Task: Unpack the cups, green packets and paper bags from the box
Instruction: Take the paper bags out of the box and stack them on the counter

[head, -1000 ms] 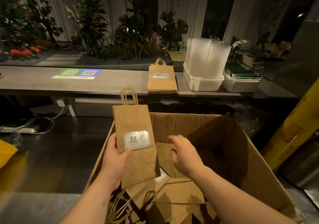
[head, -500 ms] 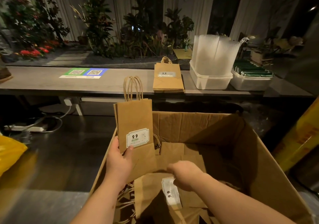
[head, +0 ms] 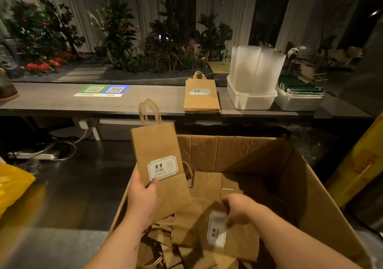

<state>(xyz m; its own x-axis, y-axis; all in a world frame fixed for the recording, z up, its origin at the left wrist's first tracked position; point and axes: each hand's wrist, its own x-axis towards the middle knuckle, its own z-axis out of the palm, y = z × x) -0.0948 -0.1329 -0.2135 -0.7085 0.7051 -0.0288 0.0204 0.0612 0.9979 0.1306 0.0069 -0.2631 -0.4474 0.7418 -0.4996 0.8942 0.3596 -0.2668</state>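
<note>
— Biggest things first?
— Long desk across the far side; nearer, right below the view, the open cardboard box.
— Unpacked so far?
— At the desk's right end: clear cups stacked tall in a white tub, green packets filed in a second tub just beside, and left of both a flat pile of paper bags, handles pointing away.
— Left in the box?
— Only loose bags in sight, flat and overlapping on the bottom.
— And the grip?
— Left hand closed on an upright bag near its lower left corner, thumb at the label's edge, handles up, above the box's near-left wall. Right hand lower, down inside the box, blurred; fingers curled at the edge of a labelled bag, probably pinching it.
— Lie of that bag?
— Below and left of the right hand, touching it. Label turned sideways, so long axis probably across the box, left to right; handle end impossible to tell. Left hand apart from it and occupied.
— Next, at a guess?
— Raise it with the right, then forward and slightly right to the pile.
</note>
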